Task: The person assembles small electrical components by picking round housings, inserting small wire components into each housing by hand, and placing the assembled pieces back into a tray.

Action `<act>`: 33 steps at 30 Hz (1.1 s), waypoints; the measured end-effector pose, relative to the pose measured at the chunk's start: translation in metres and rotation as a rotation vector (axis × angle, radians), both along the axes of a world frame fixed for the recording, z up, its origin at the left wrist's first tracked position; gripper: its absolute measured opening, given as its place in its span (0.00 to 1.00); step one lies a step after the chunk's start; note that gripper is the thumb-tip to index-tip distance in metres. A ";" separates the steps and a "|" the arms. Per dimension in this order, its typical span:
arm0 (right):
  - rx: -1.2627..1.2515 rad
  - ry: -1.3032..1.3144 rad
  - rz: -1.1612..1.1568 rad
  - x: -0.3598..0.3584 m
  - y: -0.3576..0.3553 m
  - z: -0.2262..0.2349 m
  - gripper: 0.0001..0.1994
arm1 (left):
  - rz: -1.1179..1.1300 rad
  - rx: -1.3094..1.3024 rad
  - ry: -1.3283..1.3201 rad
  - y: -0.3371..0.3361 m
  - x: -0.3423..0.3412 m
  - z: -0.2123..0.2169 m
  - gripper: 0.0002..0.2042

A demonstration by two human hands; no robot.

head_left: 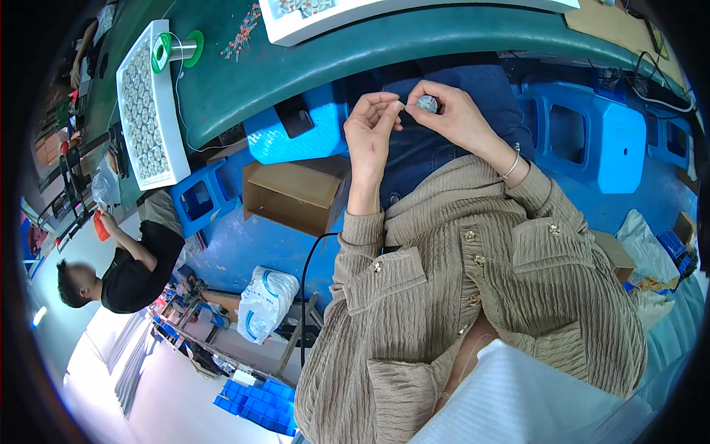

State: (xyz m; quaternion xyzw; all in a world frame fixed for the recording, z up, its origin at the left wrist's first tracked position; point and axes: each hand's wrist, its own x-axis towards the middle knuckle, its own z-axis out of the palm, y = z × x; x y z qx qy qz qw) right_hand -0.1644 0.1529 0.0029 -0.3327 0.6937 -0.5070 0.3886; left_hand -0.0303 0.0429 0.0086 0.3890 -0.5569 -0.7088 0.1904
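Above my lap, just off the near edge of the green table [310, 78], my two hands nearly meet at the fingertips. My right hand [462, 118] is closed around a small round silvery-white part [427, 103]. My left hand [372, 137] is closed in a pinch beside it, and a tiny pale tip shows at its thumb; what it holds is too small to name. Behind the hands on the table lie several small red-tipped components with thin leads [242, 33]. A white foam tray [318, 18] at the table's far side holds similar round parts.
Left on the table stand a white tray of round metallic parts [151, 174] and a green-flanged spool of wire [181, 49]. Blue stools [621, 148] and an open cardboard box [296, 185] are below. A person in black [140, 266] is at the left.
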 end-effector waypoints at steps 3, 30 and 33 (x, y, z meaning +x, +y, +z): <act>0.001 -0.002 0.006 -0.001 0.001 -0.002 0.03 | -0.007 0.003 -0.006 -0.002 0.001 0.000 0.05; 0.073 -0.238 0.085 0.001 -0.002 -0.003 0.19 | 0.093 -0.047 -0.072 0.001 -0.006 -0.006 0.04; 0.094 -0.229 0.086 0.002 -0.002 -0.002 0.19 | 0.088 -0.052 -0.083 0.003 -0.007 -0.006 0.04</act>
